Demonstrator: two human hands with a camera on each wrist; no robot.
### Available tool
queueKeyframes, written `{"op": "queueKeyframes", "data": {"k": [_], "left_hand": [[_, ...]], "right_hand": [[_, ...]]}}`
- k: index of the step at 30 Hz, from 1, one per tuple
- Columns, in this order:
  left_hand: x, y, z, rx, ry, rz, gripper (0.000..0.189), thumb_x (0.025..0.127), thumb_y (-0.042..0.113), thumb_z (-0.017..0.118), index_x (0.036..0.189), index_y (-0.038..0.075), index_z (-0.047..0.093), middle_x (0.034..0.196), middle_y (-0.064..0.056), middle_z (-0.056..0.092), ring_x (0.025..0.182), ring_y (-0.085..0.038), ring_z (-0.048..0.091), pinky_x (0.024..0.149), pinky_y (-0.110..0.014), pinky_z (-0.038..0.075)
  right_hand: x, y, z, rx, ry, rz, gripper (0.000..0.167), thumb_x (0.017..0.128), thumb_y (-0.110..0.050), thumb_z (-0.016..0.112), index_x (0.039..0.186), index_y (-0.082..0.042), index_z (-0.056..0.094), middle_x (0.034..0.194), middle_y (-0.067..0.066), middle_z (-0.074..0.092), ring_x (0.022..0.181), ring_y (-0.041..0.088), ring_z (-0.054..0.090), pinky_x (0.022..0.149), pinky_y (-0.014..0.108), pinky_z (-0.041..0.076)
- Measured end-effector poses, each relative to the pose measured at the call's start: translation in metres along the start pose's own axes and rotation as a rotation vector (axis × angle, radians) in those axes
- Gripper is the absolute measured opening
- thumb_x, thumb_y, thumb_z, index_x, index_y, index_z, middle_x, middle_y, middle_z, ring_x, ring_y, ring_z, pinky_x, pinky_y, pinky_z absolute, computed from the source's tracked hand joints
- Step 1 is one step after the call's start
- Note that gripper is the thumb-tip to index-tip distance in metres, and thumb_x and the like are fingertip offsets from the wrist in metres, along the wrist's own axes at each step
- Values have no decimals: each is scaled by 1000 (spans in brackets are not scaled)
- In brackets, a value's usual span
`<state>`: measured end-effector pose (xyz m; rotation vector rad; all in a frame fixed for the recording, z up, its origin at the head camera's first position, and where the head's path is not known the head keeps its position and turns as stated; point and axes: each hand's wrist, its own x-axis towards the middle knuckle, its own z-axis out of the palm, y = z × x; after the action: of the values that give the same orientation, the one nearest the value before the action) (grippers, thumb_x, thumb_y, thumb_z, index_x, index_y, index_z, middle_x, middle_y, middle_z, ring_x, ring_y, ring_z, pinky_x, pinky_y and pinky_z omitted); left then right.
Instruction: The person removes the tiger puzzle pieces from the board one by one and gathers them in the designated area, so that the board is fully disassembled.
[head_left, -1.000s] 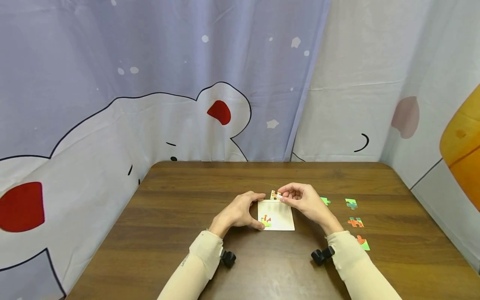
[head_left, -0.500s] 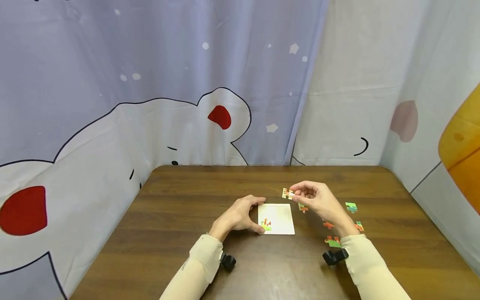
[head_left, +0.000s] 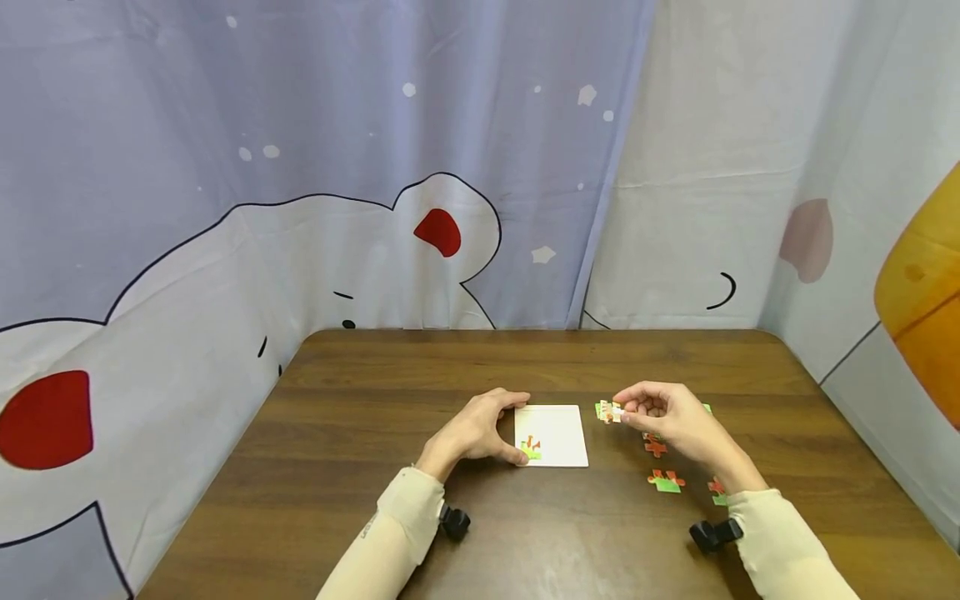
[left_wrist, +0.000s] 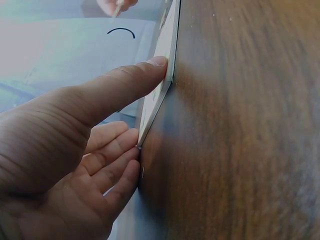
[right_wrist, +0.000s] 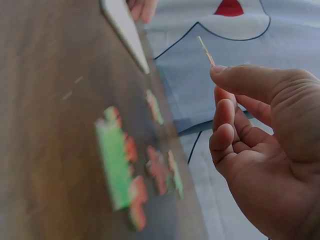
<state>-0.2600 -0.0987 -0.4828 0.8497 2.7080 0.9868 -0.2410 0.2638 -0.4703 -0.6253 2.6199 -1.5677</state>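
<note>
A square white puzzle board lies on the table, with a green and orange jigsaw piece in its near left corner. My left hand holds the board by its left side, thumb at the near corner and fingers at the far one. To the right of the board, my right hand pinches a pale and orange jigsaw piece between thumb and index finger. In the right wrist view that pinched piece appears edge-on, raised above the table. In the head view it overlaps a green piece lying behind it.
Loose jigsaw pieces lie right of the board: a green and red one, a red one and one partly under the right wrist. The wooden table reaches back to a printed curtain.
My right hand has carried the pinched piece from the board's far edge rightward, then lower, over the loose pieces. My left hand has stayed at the board.
</note>
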Motion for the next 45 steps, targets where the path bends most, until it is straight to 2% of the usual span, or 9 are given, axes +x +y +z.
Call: {"op": "queueKeyframes", "data": {"k": [6,12,30,37,45], "left_hand": [[0,-1,-1,-4,-1,3,101,71,20,109,158,4,60,146,-11,68,133,-31,65,116,-43,54],[0,0,-1,-8,-5,2,101,72,20,109,158,4,60,145,-11,68,133,-31,65,116,-43,53],[0,0,-3,-2,-5,-7,101,72,23,109,159,6,60,143,-9,68,131,-30,66,115,-42,54],[1,1,-2,11,-7,-11,101,72,23,109,159,7,60,143,-9,68,130,-29,66,114,-42,54],[0,1,-1,-15,-13,-16,101,72,20,109,159,5,60,145,-11,68,133,-30,65,116,-42,54]], "right_hand": [[-8,11,0,-2,-67,-2,19,100,-10,84,118,-6,80,97,10,72,74,14,64,62,26,56],[-10,17,3,-29,-94,1,18,100,-8,84,117,-6,80,95,8,70,73,12,61,60,23,52],[-7,15,6,-144,-123,13,12,99,-8,84,110,-12,82,91,2,70,77,10,62,67,22,52],[-8,16,5,-132,-112,30,17,98,-7,85,115,-9,82,93,4,69,76,11,61,66,22,51],[-9,17,5,-102,-103,35,21,97,-7,86,117,-5,80,95,6,69,75,11,61,65,21,51]]}}
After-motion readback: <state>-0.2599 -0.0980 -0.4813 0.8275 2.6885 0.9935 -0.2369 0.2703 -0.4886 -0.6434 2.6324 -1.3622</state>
